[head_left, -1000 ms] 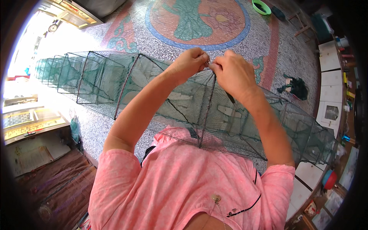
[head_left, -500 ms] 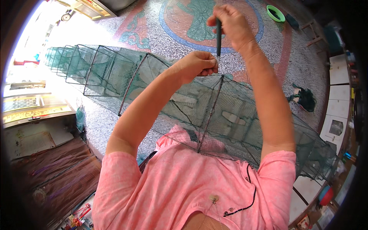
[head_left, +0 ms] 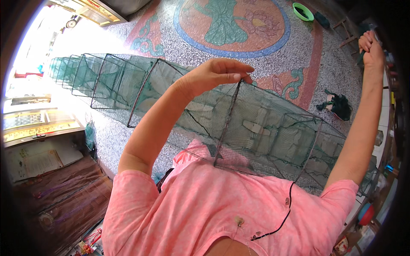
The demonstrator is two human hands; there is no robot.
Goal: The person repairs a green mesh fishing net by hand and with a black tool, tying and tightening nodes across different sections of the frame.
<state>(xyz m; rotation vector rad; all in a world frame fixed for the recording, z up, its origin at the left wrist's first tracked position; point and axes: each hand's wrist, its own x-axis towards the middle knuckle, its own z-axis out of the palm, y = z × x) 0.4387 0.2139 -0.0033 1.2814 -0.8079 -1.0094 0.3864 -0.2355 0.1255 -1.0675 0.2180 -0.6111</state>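
Note:
A long green mesh net trap with dark rectangular frames stretches across my front from the far left to the lower right. My left hand is over the top corner of one frame, thumb and fingers stretched out and apart. Whether its lower fingers touch the mesh I cannot tell. Out at the far right, my raised right hand is closed around a slim dark stick-like tool, mostly hidden by the fingers.
Patterned stone floor lies beyond the net. A green basin and a wooden stool stand at the far right. Dark netting lies on the floor nearer. A brown-covered surface is at lower left, white cabinets at right.
My right hand has swung from above the left hand out to the far right with the tool. My left hand's pinch has loosened and its fingers have straightened.

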